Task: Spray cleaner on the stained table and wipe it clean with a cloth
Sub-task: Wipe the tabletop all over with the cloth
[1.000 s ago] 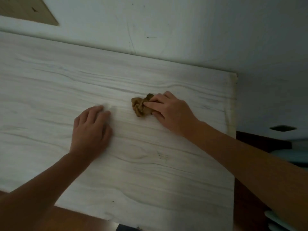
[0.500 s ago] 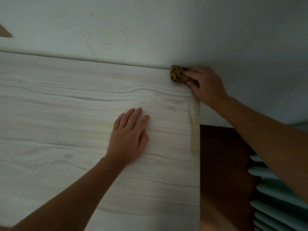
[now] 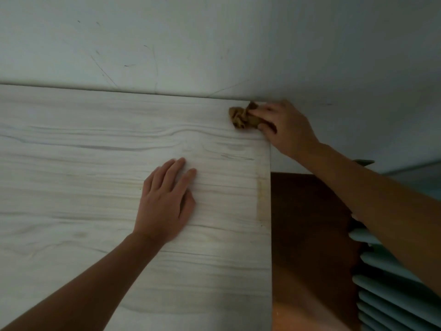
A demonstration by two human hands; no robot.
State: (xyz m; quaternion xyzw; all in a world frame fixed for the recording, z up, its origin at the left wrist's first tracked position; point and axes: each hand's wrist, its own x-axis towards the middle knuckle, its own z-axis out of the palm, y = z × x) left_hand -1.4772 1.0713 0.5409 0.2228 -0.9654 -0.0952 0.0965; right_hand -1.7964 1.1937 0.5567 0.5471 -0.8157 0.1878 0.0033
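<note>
Gripping a crumpled brown cloth [image 3: 241,118], the right hand [image 3: 290,130] presses the pale wood-grain table [image 3: 90,187].

Scuffed pale wall [image 3: 214,44], perhaps reddish floor [image 3: 307,235].

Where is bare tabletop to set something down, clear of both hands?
Widest bare stretch: the table left of the left hand, from the wall forward. Narrower strip between that hand and the table's right edge. Crowded: far right corner, where the right hand grips the cloth.
</note>
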